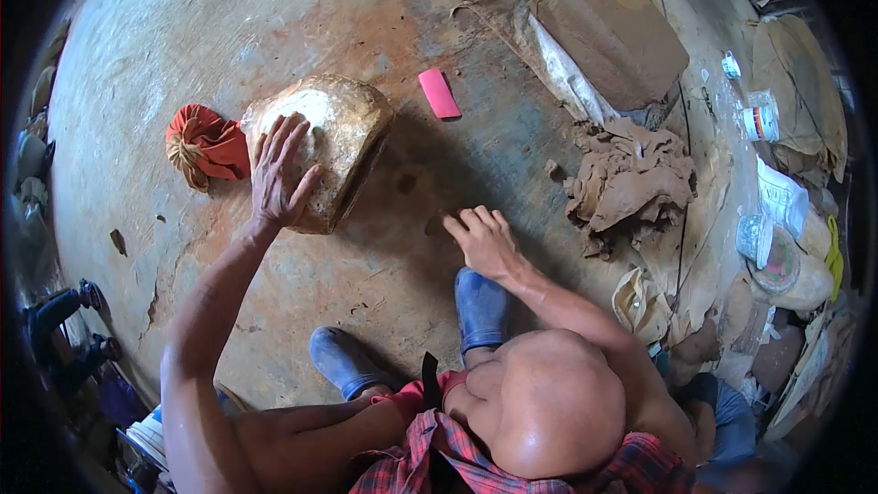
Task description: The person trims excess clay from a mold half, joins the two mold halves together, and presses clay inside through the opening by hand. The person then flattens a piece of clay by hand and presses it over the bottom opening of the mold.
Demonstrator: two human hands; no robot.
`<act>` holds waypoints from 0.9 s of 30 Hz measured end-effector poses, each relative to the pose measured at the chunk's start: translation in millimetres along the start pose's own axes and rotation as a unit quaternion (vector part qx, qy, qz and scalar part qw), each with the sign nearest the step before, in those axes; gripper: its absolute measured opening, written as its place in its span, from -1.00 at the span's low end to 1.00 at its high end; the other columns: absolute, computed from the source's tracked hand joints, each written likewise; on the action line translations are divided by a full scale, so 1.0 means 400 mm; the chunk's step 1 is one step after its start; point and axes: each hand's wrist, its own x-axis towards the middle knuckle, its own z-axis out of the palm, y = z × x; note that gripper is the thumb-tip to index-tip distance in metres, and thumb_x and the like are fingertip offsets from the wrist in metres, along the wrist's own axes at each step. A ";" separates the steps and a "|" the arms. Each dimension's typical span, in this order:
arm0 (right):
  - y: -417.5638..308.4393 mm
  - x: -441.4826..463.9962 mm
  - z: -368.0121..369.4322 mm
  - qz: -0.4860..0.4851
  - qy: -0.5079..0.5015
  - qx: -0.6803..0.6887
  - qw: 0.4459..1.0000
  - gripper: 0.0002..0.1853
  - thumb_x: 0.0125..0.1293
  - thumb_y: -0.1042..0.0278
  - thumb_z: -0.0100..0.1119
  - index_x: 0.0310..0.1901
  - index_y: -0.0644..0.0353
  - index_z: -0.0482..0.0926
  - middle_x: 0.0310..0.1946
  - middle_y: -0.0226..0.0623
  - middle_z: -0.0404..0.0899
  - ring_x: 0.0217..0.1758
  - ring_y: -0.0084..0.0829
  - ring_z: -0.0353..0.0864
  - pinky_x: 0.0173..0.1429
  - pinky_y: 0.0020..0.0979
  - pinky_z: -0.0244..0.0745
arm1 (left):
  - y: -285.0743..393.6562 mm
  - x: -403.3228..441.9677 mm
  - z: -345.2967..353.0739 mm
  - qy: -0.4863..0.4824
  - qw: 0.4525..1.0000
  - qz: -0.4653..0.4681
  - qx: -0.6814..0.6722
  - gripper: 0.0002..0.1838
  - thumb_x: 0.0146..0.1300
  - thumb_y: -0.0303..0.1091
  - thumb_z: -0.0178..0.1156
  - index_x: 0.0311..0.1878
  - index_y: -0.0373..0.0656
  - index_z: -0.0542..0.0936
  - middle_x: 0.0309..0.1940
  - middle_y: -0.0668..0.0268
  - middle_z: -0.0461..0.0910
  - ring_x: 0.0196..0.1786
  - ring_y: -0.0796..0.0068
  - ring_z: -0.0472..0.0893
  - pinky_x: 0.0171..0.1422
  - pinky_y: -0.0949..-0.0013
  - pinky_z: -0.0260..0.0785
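We lay our left hand (pixel 282 169), fingers slightly apart and thumb wide, on a chunky, round-cornered block (pixel 352 119), its pale face mottled rust-brown and its four o'clock side dark, at ten o'clock in our view on the stained grey floor (pixel 274 279). A gathered red cloth bundle (pixel 219 144) sits at the block's nine o'clock. Our right hand (pixel 487 242) is curled near the floor; we cannot tell whether its fingers hold anything.
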 end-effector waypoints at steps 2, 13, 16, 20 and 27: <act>0.019 0.026 -0.027 0.059 0.056 0.125 0.989 -0.40 0.35 0.36 0.37 0.44 0.04 0.55 -0.01 -0.09 0.67 0.14 0.01 0.68 0.14 0.03 0.62 | 0.000 0.002 0.002 -0.001 1.000 -0.001 0.003 -0.18 0.37 0.15 0.23 0.61 -0.05 0.41 0.66 0.05 0.30 0.73 -0.11 0.17 0.78 -0.18 -0.13; 0.179 0.157 -0.124 0.346 0.221 0.149 0.900 -0.06 0.67 -0.32 -0.11 0.46 0.68 0.36 0.47 0.50 0.36 0.56 0.31 0.40 0.65 -0.04 0.31 | 0.003 0.010 0.002 0.004 1.000 0.020 0.001 -0.17 0.38 0.18 0.20 0.58 -0.13 0.43 0.65 0.00 0.31 0.72 -0.16 0.19 0.77 -0.16 -0.09; 0.219 0.190 -0.182 0.228 0.287 0.127 0.922 -0.04 0.66 -0.38 -0.19 0.52 0.57 0.34 0.67 0.35 0.07 0.72 0.36 0.07 0.71 0.22 0.12 | -0.002 0.008 0.002 -0.003 1.000 0.011 0.004 -0.17 0.39 0.20 0.18 0.59 -0.12 0.43 0.65 -0.01 0.31 0.71 -0.17 0.20 0.77 -0.16 -0.08; 0.208 0.319 -0.268 0.114 0.324 -0.013 0.939 0.08 0.53 -0.61 -0.31 0.69 0.27 0.13 0.78 0.08 -0.13 0.79 0.34 -0.17 0.65 0.60 -0.18 | -0.006 0.008 0.005 -0.006 1.000 0.010 0.006 -0.16 0.38 0.21 0.18 0.59 -0.14 0.43 0.65 -0.01 0.31 0.73 -0.16 0.18 0.77 -0.17 -0.09; 0.217 0.394 0.012 0.011 0.156 -0.049 0.987 0.17 0.42 -0.76 -0.41 0.79 0.02 -0.14 0.81 -0.05 -0.22 0.83 0.29 -0.31 0.58 0.72 -0.48 | -0.004 0.012 0.000 -0.008 1.000 -0.003 0.002 -0.12 0.34 0.26 0.19 0.58 -0.13 0.43 0.64 -0.01 0.33 0.73 -0.14 0.17 0.78 -0.18 -0.12</act>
